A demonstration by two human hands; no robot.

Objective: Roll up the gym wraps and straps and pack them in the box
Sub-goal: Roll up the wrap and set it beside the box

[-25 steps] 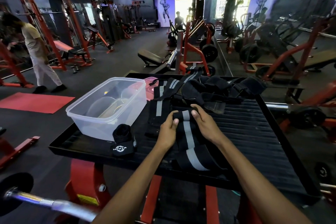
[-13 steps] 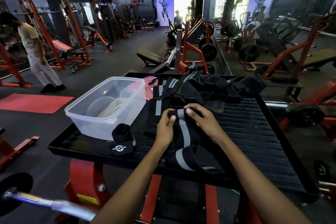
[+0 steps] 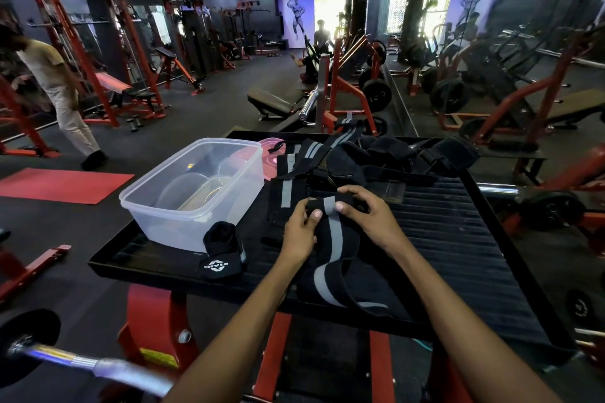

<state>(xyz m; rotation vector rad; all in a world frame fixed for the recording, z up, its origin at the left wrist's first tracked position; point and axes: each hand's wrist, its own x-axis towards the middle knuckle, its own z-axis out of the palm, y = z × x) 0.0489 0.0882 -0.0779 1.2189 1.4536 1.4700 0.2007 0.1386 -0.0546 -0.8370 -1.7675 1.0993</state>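
A black wrap with a grey stripe (image 3: 330,258) lies on the black ribbed platform (image 3: 458,255), its far end turned over into a small roll. My left hand (image 3: 299,232) and my right hand (image 3: 370,217) pinch that rolled end from both sides, thumbs on top. The wrap's free length trails toward me in a loose bend. A clear plastic box (image 3: 193,193) stands on the platform's left side with nothing inside. A rolled black wrap with a white logo (image 3: 222,252) sits beside the box. More black wraps and straps (image 3: 376,157) lie piled at the platform's far edge.
A pink lid (image 3: 270,160) lies behind the box. Red machine frame (image 3: 154,327) supports the platform below. A barbell end (image 3: 65,363) juts in at lower left. A person (image 3: 55,85) walks on the gym floor far left, among benches and racks.
Both hands have turned the wrap's far end over and drawn more of it in; the trailing length has shortened and bent closer to me.
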